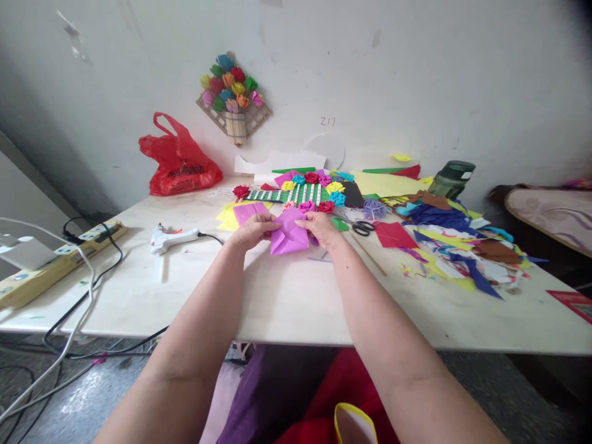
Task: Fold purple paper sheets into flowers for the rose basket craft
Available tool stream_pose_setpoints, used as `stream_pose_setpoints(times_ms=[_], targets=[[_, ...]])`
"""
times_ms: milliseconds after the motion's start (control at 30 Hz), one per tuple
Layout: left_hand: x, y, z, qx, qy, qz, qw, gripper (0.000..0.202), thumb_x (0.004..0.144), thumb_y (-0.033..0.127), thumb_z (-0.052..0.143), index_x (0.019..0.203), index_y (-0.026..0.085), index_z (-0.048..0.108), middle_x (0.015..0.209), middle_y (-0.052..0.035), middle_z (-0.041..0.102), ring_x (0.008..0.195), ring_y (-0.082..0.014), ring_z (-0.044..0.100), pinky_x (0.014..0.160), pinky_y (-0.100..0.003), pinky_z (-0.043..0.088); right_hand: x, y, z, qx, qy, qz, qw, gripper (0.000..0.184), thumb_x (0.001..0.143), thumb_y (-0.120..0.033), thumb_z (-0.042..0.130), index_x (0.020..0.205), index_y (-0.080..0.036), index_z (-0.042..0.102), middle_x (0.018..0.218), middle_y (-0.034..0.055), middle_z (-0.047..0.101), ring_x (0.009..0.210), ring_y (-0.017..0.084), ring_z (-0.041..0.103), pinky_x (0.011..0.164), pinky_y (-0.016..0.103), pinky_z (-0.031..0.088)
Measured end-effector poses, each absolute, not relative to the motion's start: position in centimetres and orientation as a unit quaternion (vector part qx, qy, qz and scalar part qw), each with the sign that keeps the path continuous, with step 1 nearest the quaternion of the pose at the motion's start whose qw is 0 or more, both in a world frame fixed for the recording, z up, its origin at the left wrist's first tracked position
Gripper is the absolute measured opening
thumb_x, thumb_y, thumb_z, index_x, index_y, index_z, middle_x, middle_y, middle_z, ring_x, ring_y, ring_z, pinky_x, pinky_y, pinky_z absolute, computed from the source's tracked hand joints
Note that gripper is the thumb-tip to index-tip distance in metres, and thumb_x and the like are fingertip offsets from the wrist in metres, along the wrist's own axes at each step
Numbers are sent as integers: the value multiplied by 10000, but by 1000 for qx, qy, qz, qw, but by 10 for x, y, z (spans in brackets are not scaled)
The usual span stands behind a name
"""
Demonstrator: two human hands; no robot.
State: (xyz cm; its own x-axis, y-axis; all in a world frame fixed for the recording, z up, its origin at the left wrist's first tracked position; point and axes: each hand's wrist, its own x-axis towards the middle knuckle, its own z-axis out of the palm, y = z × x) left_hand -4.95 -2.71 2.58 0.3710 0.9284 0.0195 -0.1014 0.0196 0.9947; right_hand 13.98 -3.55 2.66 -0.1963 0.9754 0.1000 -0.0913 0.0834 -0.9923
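A folded pink-purple sheet of paper [289, 237] is held just above the white table [287, 296], pinched between both hands. My left hand [253, 230] grips its left edge with closed fingers. My right hand [320, 227] grips the right edge the same way. Just beyond the paper lies a green-and-white woven paper mat [296, 194] ringed with coloured paper roses. Another pink sheet [250, 211] lies flat to the left of the hands.
A white glue gun [171, 238] lies left of the hands, its cord running right. Black scissors [363, 227] and a heap of coloured paper scraps [453, 237] fill the right side. A red plastic bag [178, 161], a power strip [55, 259] and a green bottle [452, 179] stand around.
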Motion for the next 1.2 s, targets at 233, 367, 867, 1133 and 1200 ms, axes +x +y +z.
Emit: stream_pose_setpoints(times_ms=[233, 367, 867, 1133, 1200], targets=[[-51, -26, 24, 576, 368, 411, 604, 234, 557, 237, 741, 670, 127, 568, 557, 21, 524, 483, -73, 506, 453, -187, 407, 143, -28, 20, -386, -556, 537, 503, 181, 553, -284, 676, 624, -151, 576, 488, -51, 533, 412, 71, 435, 415, 205, 342], [-51, -24, 23, 575, 376, 420, 593, 247, 550, 236, 747, 673, 128, 562, 559, 25, 528, 487, -74, 517, 472, -194, 421, 143, -26, 18, -371, -554, 540, 513, 188, 551, -241, 667, 713, -153, 630, 573, -33, 599, 473, 85, 497, 459, 210, 388], [-48, -23, 21, 527, 346, 450, 632, 223, 600, 140, 689, 801, 131, 593, 609, 17, 571, 487, -67, 537, 477, -183, 437, 140, -26, 21, -362, -492, 569, 551, 236, 527, -189, 647, 760, -161, 674, 618, -25, 638, 520, 93, 529, 511, 214, 429], [-48, -22, 20, 520, 340, 467, 629, 189, 605, 122, 672, 785, 121, 614, 562, 17, 560, 455, -66, 518, 436, -170, 399, 139, -24, 18, -374, -497, 557, 550, 225, 537, -222, 634, 747, -173, 699, 598, -11, 642, 485, 108, 514, 458, 233, 410], [-48, -21, 19, 515, 344, 475, 626, 190, 609, 124, 662, 797, 119, 635, 563, 11, 566, 458, -67, 519, 432, -170, 391, 140, -24, 18, -369, -507, 552, 549, 214, 546, -221, 615, 735, -176, 707, 627, 0, 655, 494, 113, 518, 458, 236, 405]])
